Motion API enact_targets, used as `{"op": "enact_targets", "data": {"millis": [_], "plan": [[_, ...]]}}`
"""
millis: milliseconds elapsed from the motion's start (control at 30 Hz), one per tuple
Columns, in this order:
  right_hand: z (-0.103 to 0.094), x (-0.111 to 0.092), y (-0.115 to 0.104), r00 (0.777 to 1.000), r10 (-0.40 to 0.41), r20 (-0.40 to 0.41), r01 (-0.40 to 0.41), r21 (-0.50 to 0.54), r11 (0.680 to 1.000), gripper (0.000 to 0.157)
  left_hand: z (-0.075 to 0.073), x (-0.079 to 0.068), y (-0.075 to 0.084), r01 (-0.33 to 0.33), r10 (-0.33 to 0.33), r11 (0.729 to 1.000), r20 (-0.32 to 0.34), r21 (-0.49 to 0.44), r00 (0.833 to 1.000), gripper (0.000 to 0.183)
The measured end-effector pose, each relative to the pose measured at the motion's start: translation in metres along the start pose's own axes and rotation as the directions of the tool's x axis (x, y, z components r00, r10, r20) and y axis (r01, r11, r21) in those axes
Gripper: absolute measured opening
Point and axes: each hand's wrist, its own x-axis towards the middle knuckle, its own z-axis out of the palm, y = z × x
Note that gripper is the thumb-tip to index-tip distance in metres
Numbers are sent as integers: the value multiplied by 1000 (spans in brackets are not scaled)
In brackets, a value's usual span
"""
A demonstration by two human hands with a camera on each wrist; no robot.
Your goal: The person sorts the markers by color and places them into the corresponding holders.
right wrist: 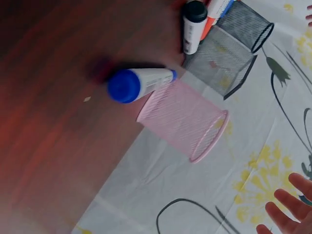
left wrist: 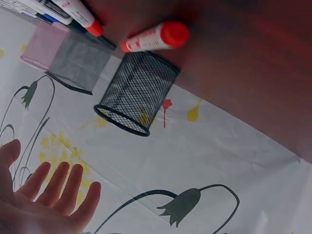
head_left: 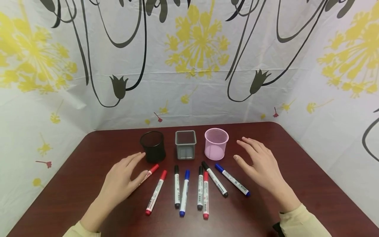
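Observation:
My left hand [head_left: 122, 179] is open over the left side of the table, its fingertips near the black mesh pen cup [head_left: 153, 146]. It partly covers one red marker [head_left: 152, 170]; a second red marker [head_left: 156, 192] lies to its right. My right hand [head_left: 262, 164] has its fingers spread, nothing in them, right of the pink mesh pen cup [head_left: 215, 144]. Closest to its thumb is a blue marker [head_left: 233, 180]. Between the hands lie a black marker [head_left: 177, 187], another blue marker [head_left: 184, 193], a red marker [head_left: 206, 196] and more black markers [head_left: 200, 188].
A grey square mesh cup [head_left: 185, 144] stands between the black and pink cups, toward the back of the dark red-brown table [head_left: 65, 194]. Behind the table hangs a white cloth [head_left: 177, 108] with yellow and grey flower prints, which continues along both sides.

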Motion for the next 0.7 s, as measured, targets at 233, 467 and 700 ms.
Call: {"op": "enact_targets", "data": {"millis": [233,467,700], "plan": [[9,18,-16,993,-106,-56,109,57,992,39,2,23,-19,13,-13,1000,-8,-20,1000,45],[25,36,-35,970,-235,-65,241,107,965,33,8,46,-42,179,-167,980,143,-80,976,53],[49,45,-52,940,-338,-48,342,124,932,30,17,64,-60,293,-248,949,296,-119,923,63]]}}
